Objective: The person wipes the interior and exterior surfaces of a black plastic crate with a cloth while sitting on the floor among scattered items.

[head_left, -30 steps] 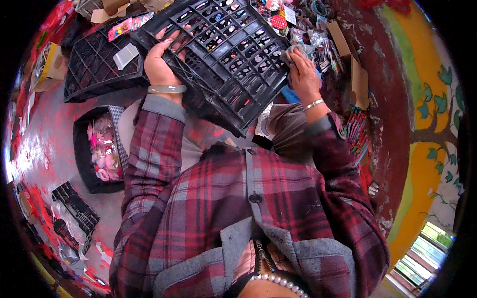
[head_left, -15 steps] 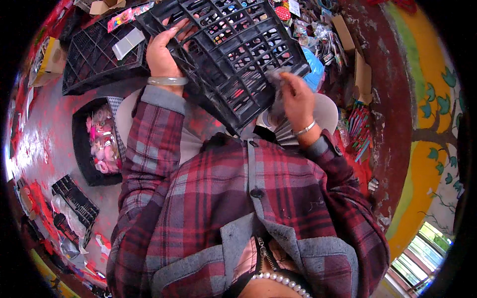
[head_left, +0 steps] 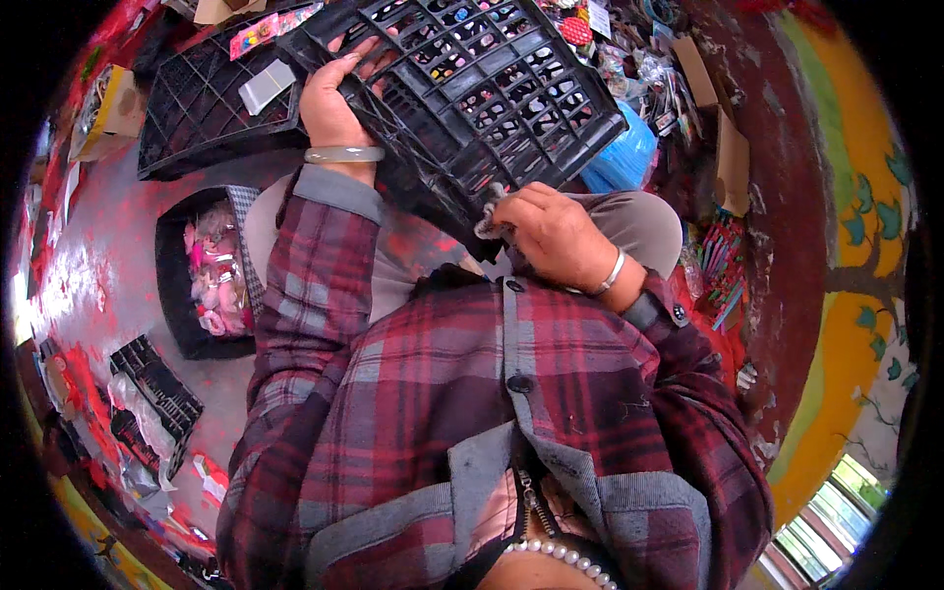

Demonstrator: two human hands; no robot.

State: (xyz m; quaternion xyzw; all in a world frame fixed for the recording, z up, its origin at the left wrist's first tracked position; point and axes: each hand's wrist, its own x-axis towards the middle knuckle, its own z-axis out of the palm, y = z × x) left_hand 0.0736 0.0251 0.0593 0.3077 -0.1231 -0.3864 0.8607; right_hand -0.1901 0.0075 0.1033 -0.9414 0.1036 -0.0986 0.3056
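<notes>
Head view: a black crate [head_left: 444, 165] is held tilted over the lap, its nearest corner pointing at the jacket. The left hand [head_left: 339, 106] grips it at the left side, fingers spread over the edge; the right hand [head_left: 553, 228] has its fingers pinched narrow on a bunched grey cloth [head_left: 488, 218] at the near corner. Whether the legs bear any weight cannot be told, so the left grip may be the main support: a hard push by the right hand could swing the crate round or slip it loose. The cloth could also snag on the lattice bars, tugging the corner down. Spotted, colourful shapes show through the grid; if they lie inside, more tilt might spill them. Should the far left corner swing out, it could knock the pale packet [head_left: 265, 87] lying near the right edge of a second crate [head_left: 202, 103]. The blue plastic bag [head_left: 626, 152], just beside the right corner, could get caught too.
</notes>
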